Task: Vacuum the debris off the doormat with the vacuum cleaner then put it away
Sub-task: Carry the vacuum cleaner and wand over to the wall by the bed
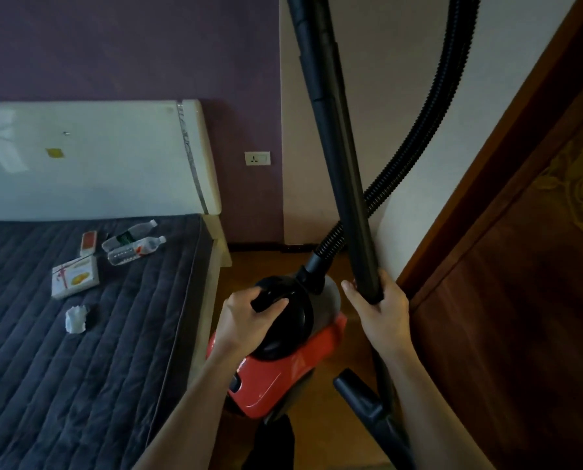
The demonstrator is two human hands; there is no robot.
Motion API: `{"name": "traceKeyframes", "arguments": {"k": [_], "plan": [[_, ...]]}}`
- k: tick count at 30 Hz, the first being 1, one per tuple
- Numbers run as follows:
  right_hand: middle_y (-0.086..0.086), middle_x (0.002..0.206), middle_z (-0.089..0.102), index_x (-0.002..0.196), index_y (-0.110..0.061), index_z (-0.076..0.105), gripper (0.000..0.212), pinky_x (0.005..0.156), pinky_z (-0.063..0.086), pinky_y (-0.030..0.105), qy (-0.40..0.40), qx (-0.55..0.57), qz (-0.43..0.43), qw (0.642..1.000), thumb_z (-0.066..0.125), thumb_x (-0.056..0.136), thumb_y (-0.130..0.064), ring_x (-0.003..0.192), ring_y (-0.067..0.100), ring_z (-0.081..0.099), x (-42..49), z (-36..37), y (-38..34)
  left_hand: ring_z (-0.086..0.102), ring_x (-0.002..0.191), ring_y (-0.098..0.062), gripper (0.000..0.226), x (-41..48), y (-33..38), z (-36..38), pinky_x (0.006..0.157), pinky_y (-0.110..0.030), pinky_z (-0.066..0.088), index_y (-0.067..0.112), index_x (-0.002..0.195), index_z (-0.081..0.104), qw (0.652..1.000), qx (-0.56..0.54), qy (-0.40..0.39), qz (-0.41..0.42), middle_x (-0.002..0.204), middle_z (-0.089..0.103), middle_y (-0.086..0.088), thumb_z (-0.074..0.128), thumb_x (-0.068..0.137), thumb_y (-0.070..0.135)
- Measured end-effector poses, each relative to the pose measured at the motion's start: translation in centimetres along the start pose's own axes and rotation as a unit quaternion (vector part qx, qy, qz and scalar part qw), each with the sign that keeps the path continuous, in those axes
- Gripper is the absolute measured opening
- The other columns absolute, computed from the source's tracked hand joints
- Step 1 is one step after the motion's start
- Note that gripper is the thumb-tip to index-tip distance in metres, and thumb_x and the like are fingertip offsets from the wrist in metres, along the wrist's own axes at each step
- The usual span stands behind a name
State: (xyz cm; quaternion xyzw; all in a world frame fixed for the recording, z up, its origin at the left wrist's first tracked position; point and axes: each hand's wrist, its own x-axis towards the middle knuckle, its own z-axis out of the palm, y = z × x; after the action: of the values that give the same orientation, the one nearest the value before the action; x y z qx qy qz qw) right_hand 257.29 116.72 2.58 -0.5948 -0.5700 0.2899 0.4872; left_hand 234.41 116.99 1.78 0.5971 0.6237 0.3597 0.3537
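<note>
A red and black canister vacuum cleaner (283,368) is on the wooden floor between the bed and the wall corner. My left hand (246,320) grips the black handle on top of its body. My right hand (379,308) holds the lower end of the black rigid tube (334,147), which stands nearly upright. The ribbed black hose (429,123) loops up from the canister and out of the top of the view. A black nozzle piece (361,398) lies low beside the canister. No doormat is in view.
A bed with a dark quilted cover (79,368) fills the left, with two plastic bottles (134,245), a box (74,276) and a crumpled tissue (76,318) on it. A wall socket (257,158) is behind. A brown wooden door (520,283) stands at right.
</note>
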Motion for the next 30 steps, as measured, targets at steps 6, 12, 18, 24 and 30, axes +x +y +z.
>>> {"name": "traceKeyframes", "arguments": {"k": [6,12,18,24,30], "plan": [[-0.004,0.061,0.052,0.075,-0.035,0.054,0.028,0.053,0.043,0.018,0.02,-0.011,0.006,1.0,0.077,0.089,-0.025,0.057,0.01,0.054,11.7,5.2,-0.7,0.064,0.066,0.009,0.016,12.6,-0.3,-1.0,0.051,-0.009,0.045,0.021,0.075,0.064,0.999,0.019,-0.031,0.037,0.068,0.064,0.014,0.078,0.084,0.023],[0.009,0.071,0.058,0.086,-0.026,0.063,0.013,0.058,0.049,0.03,0.003,0.003,0.031,0.999,0.076,0.089,-0.027,0.064,0.022,0.058,18.3,8.4,0.1,0.067,0.071,0.002,0.014,22.1,-1.5,-1.3,0.054,-0.009,0.046,0.02,0.081,0.066,0.997,0.018,-0.049,0.05,0.073,0.066,0.011,0.078,0.083,0.026],[0.007,0.071,0.054,0.085,-0.028,0.06,0.017,0.057,0.047,0.023,0.016,-0.004,0.064,0.998,0.075,0.087,-0.037,0.063,0.018,0.057,23.4,9.3,1.7,0.069,0.072,-0.003,0.016,28.9,-3.2,-1.0,0.059,-0.02,0.054,0.015,0.083,0.072,0.999,-0.003,-0.047,0.028,0.077,0.071,0.008,0.08,0.081,0.029],[0.007,0.07,0.056,0.088,-0.025,0.061,0.015,0.054,0.045,0.019,0.004,0.0,0.067,0.998,0.075,0.088,-0.027,0.059,0.017,0.055,28.0,9.5,3.5,0.071,0.073,-0.005,0.019,33.8,-3.7,0.2,0.062,-0.037,0.061,0.018,0.083,0.073,0.999,-0.004,-0.054,0.008,0.079,0.073,0.007,0.079,0.079,0.035],[-0.002,0.067,0.054,0.088,-0.03,0.062,0.015,0.053,0.043,0.017,-0.016,0.028,0.079,0.996,0.075,0.09,-0.024,0.058,0.013,0.054,33.9,9.0,7.0,0.071,0.075,-0.009,0.026,39.7,-2.7,3.3,0.06,-0.019,0.054,0.016,0.086,0.074,0.999,0.014,-0.023,-0.024,0.079,0.073,0.006,0.082,0.075,0.039]]}}
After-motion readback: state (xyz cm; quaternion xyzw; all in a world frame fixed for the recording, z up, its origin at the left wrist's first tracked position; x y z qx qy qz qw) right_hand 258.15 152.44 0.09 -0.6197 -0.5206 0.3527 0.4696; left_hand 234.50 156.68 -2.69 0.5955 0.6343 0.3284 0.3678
